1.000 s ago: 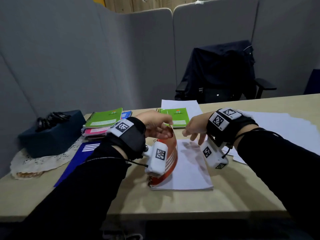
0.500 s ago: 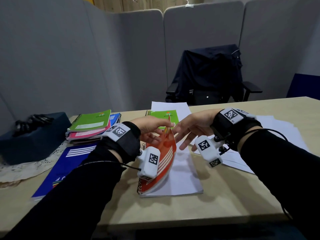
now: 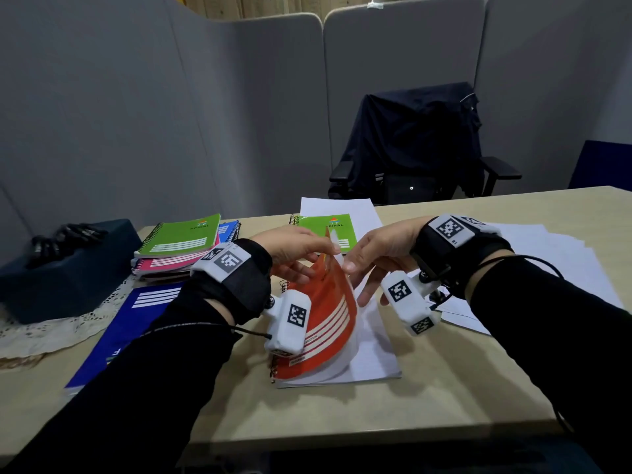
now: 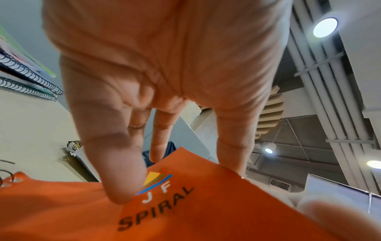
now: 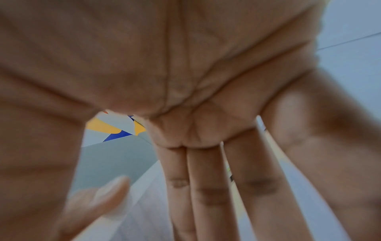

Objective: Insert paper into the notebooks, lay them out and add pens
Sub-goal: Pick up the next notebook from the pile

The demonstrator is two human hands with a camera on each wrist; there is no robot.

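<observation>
An orange spiral notebook [image 3: 328, 319] lies at the middle of the table with its cover bent up over a white page [image 3: 372, 347]. My left hand [image 3: 297, 251] pinches the cover's top corner. In the left wrist view the thumb [image 4: 119, 179] presses the orange cover [image 4: 185, 212] and the fingers go behind it. My right hand [image 3: 372, 254] hovers at the cover's top edge with its thumb tip close to it; I cannot tell if they touch. Its straight, spread fingers [image 5: 206, 187] hold nothing. Black pens [image 3: 65, 234] lie on a dark box [image 3: 65, 268] at the left.
A green notebook [image 3: 325, 230] lies on a sheet at the back. A stack of notebooks [image 3: 181, 241] and a blue notebook [image 3: 136, 319] lie to the left. Loose white sheets [image 3: 547, 261] spread on the right. A chair [image 3: 417, 148] with a dark jacket stands behind the table.
My right hand has risen from the white page to the top edge of the raised cover. My left hand keeps the cover lifted.
</observation>
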